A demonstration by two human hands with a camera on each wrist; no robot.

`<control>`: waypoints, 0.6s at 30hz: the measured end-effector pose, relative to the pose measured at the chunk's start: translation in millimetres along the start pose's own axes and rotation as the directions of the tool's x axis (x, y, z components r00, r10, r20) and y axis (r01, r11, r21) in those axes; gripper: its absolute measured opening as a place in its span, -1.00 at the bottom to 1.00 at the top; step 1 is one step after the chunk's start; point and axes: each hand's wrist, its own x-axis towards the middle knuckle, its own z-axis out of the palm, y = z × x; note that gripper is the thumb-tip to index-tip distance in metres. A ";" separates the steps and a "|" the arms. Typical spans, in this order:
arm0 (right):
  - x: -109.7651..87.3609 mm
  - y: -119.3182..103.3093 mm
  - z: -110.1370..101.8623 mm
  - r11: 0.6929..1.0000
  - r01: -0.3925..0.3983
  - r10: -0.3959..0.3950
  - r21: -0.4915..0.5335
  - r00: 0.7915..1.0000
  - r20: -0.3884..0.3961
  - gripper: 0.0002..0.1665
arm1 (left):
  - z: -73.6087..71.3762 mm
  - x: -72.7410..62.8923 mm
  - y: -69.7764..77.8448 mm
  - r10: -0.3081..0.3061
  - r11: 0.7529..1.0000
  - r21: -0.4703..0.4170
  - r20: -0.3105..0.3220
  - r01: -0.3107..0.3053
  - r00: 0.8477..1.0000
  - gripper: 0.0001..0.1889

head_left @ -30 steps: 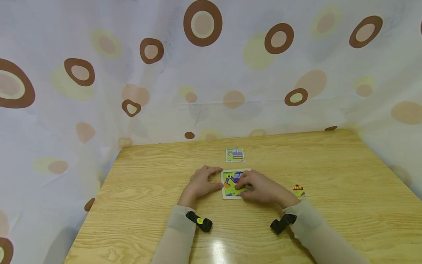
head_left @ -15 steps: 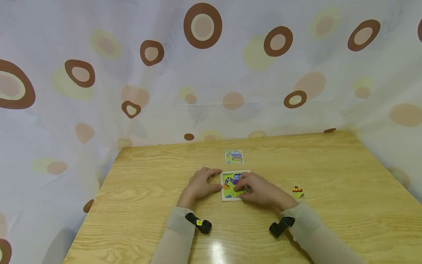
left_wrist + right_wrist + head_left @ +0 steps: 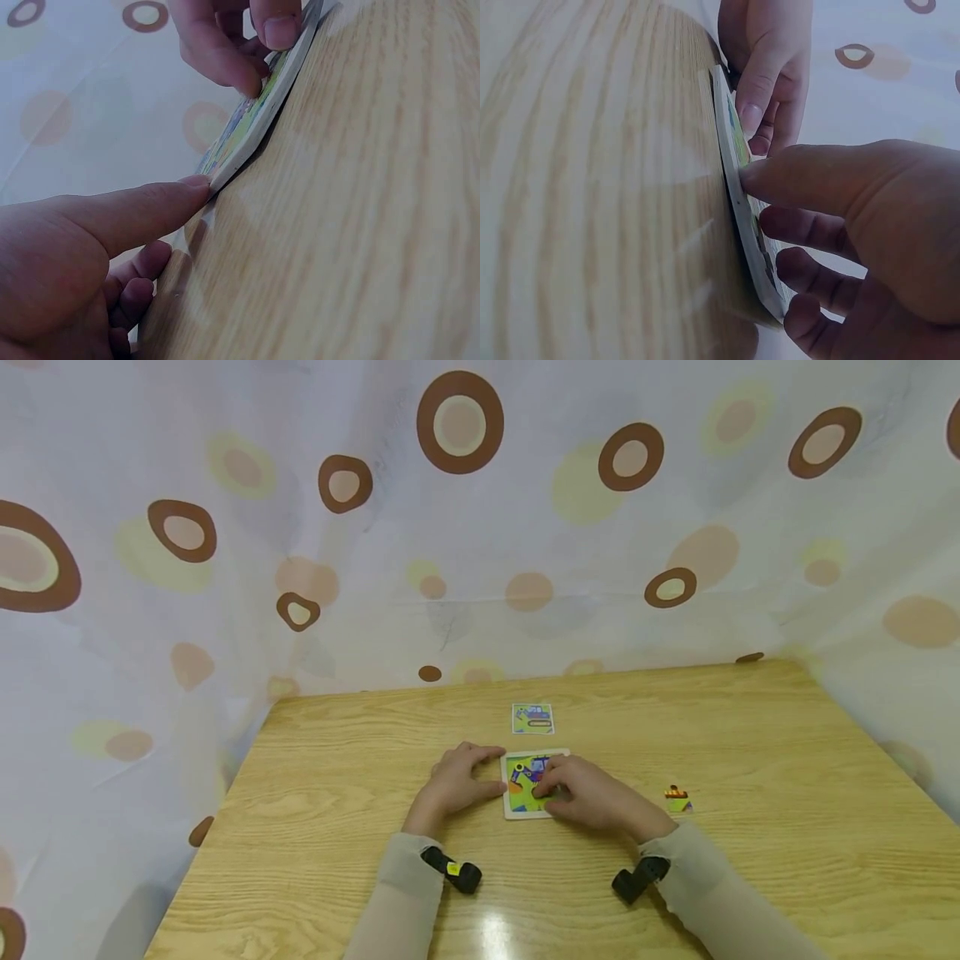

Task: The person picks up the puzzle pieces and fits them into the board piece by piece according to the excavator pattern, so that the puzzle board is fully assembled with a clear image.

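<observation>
A white-rimmed jigsaw puzzle board [image 3: 528, 816] with a blue digger on green lies flat on the table. My left hand [image 3: 456, 778] is at its left side, index fingertip near the far corner and thumb [image 3: 161, 210] touching the edge. Over the board's right half my right hand [image 3: 592, 793] bends down, its fingertips on the picture. In the right wrist view the thumb [image 3: 802, 176] presses at the near rim, apart from the index finger [image 3: 810, 226]. The right part of the picture is hidden under this hand.
Behind the board lies a picture card [image 3: 532, 719] of the same digger. Loose puzzle pieces [image 3: 677, 800], red-yellow and green, lie on the wooden table [image 3: 337, 777] to the right of my right hand. A spotted cloth [image 3: 480, 527] hangs along the table's back edge.
The right fingertips shift slightly on the board. The left hand stays at the board's edge, and the loose pieces stay where they were.
</observation>
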 end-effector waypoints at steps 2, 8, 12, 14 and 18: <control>0.1 -0.7 0.5 1.000 -0.003 0.003 0.003 1.000 -0.010 -0.85 | 0.3 -0.2 -0.5 0.004 1.000 -0.001 -0.002 -0.004 1.000 -0.43; -0.9 -1.1 1.1 0.999 -0.028 0.029 0.017 0.999 -0.014 -0.90 | 1.4 0.0 -0.9 0.004 1.000 0.006 0.001 -0.004 1.000 -0.43; -1.3 -1.6 0.2 0.998 -0.061 0.061 0.019 0.998 0.002 -0.89 | 1.9 1.1 -1.3 0.004 1.000 0.008 0.003 -0.004 1.000 -0.42; -1.2 -2.2 -0.7 0.998 -0.066 0.066 0.015 0.998 0.011 -0.89 | 1.9 1.4 -1.6 0.003 1.000 0.011 0.002 -0.003 1.000 -0.42; -0.6 -1.6 -2.3 1.000 -0.017 0.017 -0.012 1.000 -0.006 -0.89 | 1.6 1.2 -2.0 -0.001 1.000 0.014 -0.001 0.001 1.000 -0.42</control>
